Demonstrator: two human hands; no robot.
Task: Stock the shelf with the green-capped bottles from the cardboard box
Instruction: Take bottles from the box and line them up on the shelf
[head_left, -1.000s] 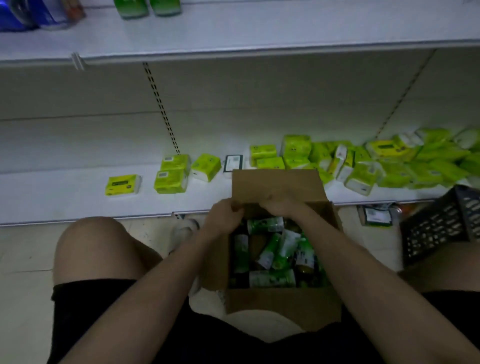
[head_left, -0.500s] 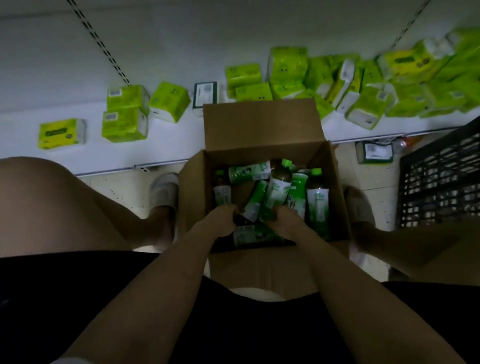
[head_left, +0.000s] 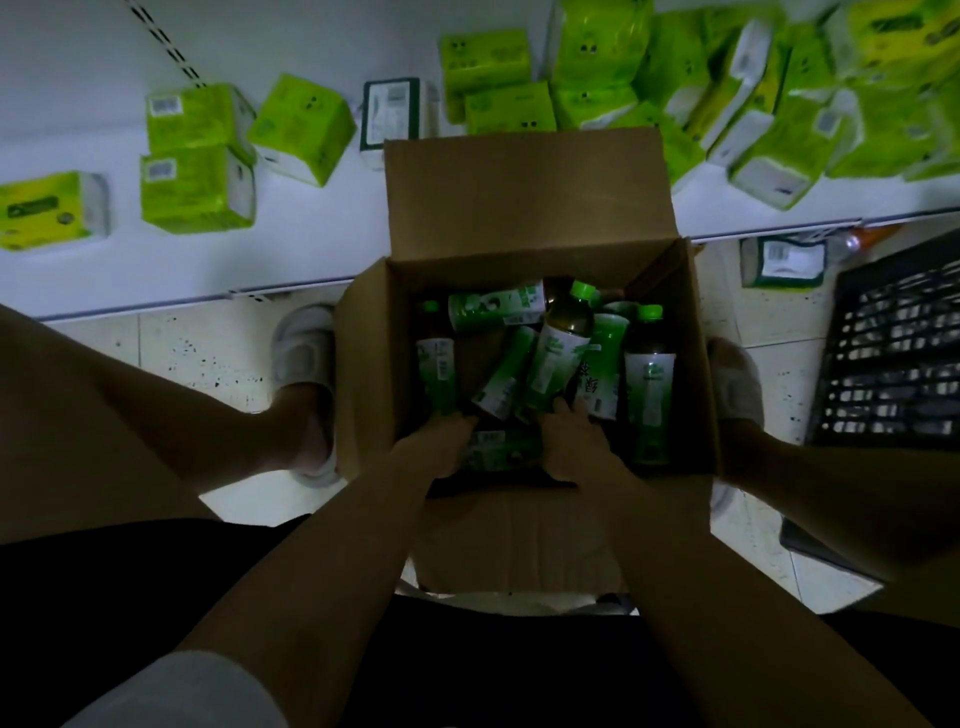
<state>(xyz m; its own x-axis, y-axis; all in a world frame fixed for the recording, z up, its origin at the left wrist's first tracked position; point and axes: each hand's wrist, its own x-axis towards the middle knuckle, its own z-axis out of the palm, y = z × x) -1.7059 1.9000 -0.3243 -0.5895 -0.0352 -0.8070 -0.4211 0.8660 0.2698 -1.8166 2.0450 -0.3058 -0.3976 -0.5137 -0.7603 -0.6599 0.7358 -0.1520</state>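
An open cardboard box (head_left: 524, 192) stands on the floor between my feet, in front of a low white shelf (head_left: 322, 239). Several green-capped bottles lie and lean in it. Both hands are down at its near side. My left hand (head_left: 439, 447) curls around the bottom end of the leftmost bottle (head_left: 435, 364). My right hand (head_left: 574, 441) grips the base of a tilted bottle (head_left: 558, 353) whose cap points to the shelf. Another bottle (head_left: 498, 451) lies crosswise between my hands. My fingertips are hidden among the bottles.
Several lime-green tissue packs (head_left: 197, 156) lie scattered along the shelf, piled thicker at the right (head_left: 779, 104). A black plastic crate (head_left: 893, 353) stands on the floor at the right. My feet in pale slippers (head_left: 304, 353) flank the box on a speckled tile floor.
My head has tipped down and closer to the box. Both hands moved from the far rim of the box to its near side, among the bottles, and one bottle now leans upright.
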